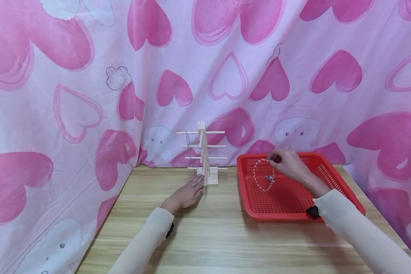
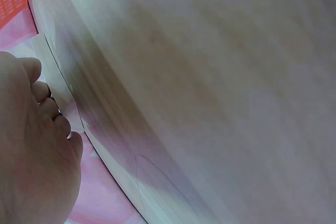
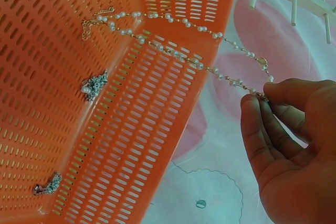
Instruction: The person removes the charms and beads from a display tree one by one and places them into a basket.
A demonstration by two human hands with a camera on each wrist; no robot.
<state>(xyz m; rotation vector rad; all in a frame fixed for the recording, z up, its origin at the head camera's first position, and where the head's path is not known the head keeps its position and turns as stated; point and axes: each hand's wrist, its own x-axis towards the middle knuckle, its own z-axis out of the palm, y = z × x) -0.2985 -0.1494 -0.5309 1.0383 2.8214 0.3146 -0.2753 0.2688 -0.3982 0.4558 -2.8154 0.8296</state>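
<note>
Pinches a beaded necklace (image 3: pixel 193 62) between thumb and fingertips of the right hand (image 1: pixel 291 167), hanging it as a long loop over the red basket (image 1: pixel 277 218). Rests the left hand (image 1: pixel 188 192) on the table (image 1: pixel 226 243), with fingers extended and close together, at the foot of a wooden stand (image 1: pixel 204 156), seemingly touching its base. Shows only from the head the whole stand, with crossbars at four levels and a thin chain (image 1: pixel 187 140) hanging on the left side, as well as a heart-printed cloth (image 1: pixel 174 89) behind. Makes out from there just one small silvery bundle in the basket, seen near the necklace loop. Reveals from the right wrist two silvery bundles, one nearer the necklace (image 3: pixel 94 85) and one farther off (image 3: pixel 48 184), plus white beads in small groups and gold-coloured links at the loop's far end. Catches there only some pegs of the stand. Gives from the left wrist mostly blurred tabletop, with a corner of the basket. Cannot tell from any view whether the loop touches the basket floor.
</note>
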